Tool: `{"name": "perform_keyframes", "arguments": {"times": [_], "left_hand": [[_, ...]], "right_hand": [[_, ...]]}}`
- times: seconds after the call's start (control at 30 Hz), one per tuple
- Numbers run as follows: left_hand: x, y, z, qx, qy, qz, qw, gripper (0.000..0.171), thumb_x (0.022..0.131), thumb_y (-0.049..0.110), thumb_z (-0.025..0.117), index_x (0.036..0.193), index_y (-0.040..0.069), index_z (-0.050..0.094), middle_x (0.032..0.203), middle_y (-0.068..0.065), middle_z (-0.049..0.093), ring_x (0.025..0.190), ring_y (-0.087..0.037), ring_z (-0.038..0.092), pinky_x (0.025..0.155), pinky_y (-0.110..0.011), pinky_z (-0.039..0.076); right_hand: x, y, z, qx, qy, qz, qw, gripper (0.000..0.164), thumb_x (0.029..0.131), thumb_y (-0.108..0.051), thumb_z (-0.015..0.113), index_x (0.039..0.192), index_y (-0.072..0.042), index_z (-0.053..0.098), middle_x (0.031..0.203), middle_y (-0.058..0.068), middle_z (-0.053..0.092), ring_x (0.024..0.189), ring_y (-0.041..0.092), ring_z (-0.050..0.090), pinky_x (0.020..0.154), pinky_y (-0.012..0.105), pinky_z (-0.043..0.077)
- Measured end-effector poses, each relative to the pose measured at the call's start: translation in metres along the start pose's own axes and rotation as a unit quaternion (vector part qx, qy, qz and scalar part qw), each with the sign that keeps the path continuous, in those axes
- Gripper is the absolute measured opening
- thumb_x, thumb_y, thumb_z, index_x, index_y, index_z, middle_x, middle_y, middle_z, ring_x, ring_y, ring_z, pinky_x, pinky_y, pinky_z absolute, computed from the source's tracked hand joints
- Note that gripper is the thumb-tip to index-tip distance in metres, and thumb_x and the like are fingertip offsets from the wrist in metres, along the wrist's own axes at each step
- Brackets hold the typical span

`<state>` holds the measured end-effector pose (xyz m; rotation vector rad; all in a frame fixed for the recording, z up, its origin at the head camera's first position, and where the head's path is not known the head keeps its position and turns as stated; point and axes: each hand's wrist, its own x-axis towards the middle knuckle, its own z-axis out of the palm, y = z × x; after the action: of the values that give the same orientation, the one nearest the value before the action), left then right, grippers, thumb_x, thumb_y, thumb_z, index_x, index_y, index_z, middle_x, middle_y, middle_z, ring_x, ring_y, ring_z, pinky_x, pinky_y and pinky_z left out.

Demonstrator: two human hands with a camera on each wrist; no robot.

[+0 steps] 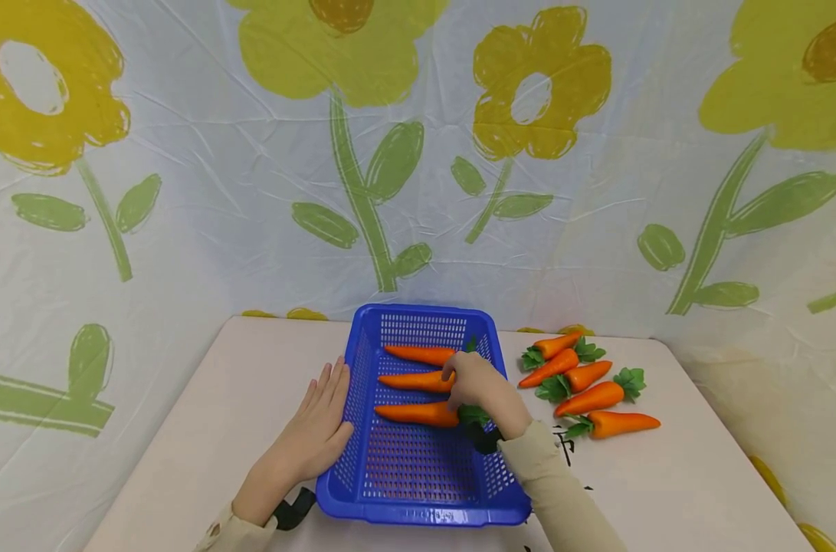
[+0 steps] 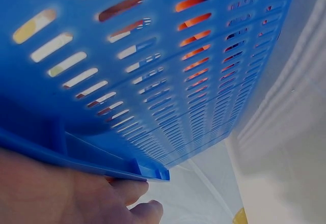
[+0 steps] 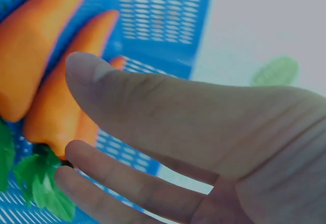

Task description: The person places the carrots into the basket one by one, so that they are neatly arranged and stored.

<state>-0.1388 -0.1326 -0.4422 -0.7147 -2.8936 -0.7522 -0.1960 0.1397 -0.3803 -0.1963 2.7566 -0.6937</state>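
My left hand point(image 1: 314, 429) lies with straight fingers along the left rim of a blue plastic basket point(image 1: 418, 514); in the left wrist view its fingers point(image 2: 130, 191) sit under the rim. Inside the basket three orange carrots lie side by side, tips to the left: a far carrot point(image 1: 418, 354), a middle carrot point(image 1: 414, 381) and a near carrot point(image 1: 418, 414). My right hand point(image 1: 483, 387) reaches in over their leafy ends. In the right wrist view its thumb overlaps the middle carrot point(image 3: 56, 107), and thumb and fingers stand apart.
Right of the basket, several more carrots point(image 1: 593, 399) with green leaves lie in a loose group on the pale table point(image 1: 693, 491). Behind the table hangs a white cloth point(image 1: 252, 153) printed with yellow flowers. Dark printed characters show on the tabletop beside the basket.
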Motion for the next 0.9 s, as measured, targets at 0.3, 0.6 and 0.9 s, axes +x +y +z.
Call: {"name": "perform_keyframes", "arguments": {"times": [0.3,0.6,0.9], "left_hand": [[0.0,-0.001,0.0,0.003,0.001,0.0,1.0,0.077,0.093,0.016,0.048,0.156,-0.006,0.009,0.165,-0.019,0.004,0.151,-0.036,0.0,0.118,-0.058,0.01],[0.001,-0.001,0.001,-0.003,-0.001,-0.001,1.0,0.078,0.094,0.016,0.049,0.157,-0.005,0.008,0.165,-0.018,0.004,0.151,-0.035,-0.001,0.118,-0.058,0.01],[0.0,-0.001,0.001,-0.004,-0.004,-0.001,1.0,0.077,0.094,0.016,0.049,0.157,-0.004,0.008,0.165,-0.017,0.003,0.151,-0.035,-0.001,0.118,-0.058,0.01]], "right_hand": [[-0.02,0.017,-0.03,0.088,0.039,-0.08,0.992,0.039,0.071,-0.008,0.087,0.106,-0.001,0.071,0.092,0.01,0.068,0.083,0.023,0.063,0.077,0.039,0.055],[-0.043,0.047,-0.042,0.156,0.106,-0.157,0.969,0.03,0.085,-0.014,0.076,0.113,-0.004,0.072,0.106,0.009,0.071,0.102,0.033,0.065,0.092,0.052,0.051],[-0.065,0.092,-0.051,0.178,0.213,-0.207,0.938,0.024,0.095,-0.011,0.066,0.117,-0.009,0.071,0.116,0.007,0.07,0.108,0.017,0.062,0.088,0.025,0.051]]}}
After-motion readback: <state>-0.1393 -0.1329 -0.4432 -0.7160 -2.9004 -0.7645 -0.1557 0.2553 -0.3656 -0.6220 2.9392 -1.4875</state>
